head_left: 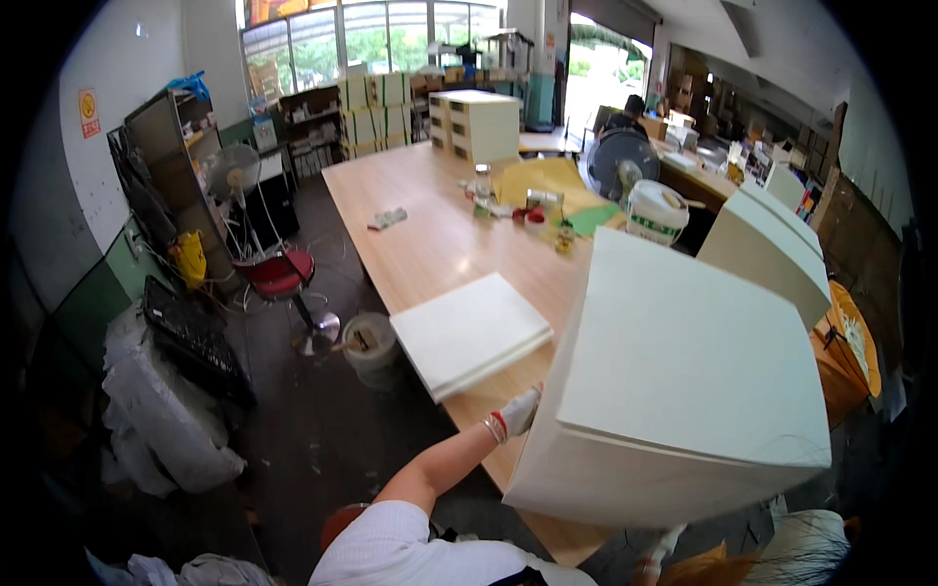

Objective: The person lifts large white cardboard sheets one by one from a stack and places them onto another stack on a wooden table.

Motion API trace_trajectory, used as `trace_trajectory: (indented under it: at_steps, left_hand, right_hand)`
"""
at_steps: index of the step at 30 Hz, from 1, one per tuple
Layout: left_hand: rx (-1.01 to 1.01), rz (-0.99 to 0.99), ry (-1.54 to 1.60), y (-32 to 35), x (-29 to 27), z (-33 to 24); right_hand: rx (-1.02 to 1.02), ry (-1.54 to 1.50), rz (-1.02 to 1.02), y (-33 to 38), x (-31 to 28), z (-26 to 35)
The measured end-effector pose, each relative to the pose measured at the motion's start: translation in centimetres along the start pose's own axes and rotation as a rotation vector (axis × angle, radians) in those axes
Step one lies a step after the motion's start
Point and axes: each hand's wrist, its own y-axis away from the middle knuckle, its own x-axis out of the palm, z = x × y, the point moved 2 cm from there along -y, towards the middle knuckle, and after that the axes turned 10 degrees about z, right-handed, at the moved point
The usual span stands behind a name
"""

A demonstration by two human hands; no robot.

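Observation:
I hold a large white box (pixel 684 391) tilted over the near edge of a long wooden table (pixel 430 244). My left hand (pixel 518 411), in a white glove with a red cuff, presses flat against the box's left side. My right hand (pixel 660 549), also gloved, shows only below the box's bottom edge, up against its underside; most of it is hidden. A flat white box (pixel 469 332) lies on the table just left of the big one, close to my left hand.
Another white box (pixel 767 249) stands behind on the right, beside a white bucket (pixel 655 210) and a fan (pixel 620 161). Stacked white boxes (pixel 479 122) sit at the table's far end. A red stool (pixel 283 273) and a floor bucket (pixel 369 342) stand left of the table. A person (pixel 633 107) sits far back.

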Motion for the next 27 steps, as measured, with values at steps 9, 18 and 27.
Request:
trace_trajectory:
  at_steps: [9, 18, 27]
  left_hand:
    - [-0.119, 0.065, -0.305, 1.4, -0.1, 0.2]
    - [-0.262, 0.196, -0.653, 8.2, 1.3, 2.7]
    - [-0.177, -0.109, -0.516, 8.7, -5.4, 6.5]
  right_hand:
    - [0.038, 0.550, 0.039, 2.3, 12.3, 2.3]
    - [0.054, 0.784, 0.191, 5.6, 19.1, 2.0]
    - [0.082, 0.963, 0.162, 7.4, 20.3, 0.8]
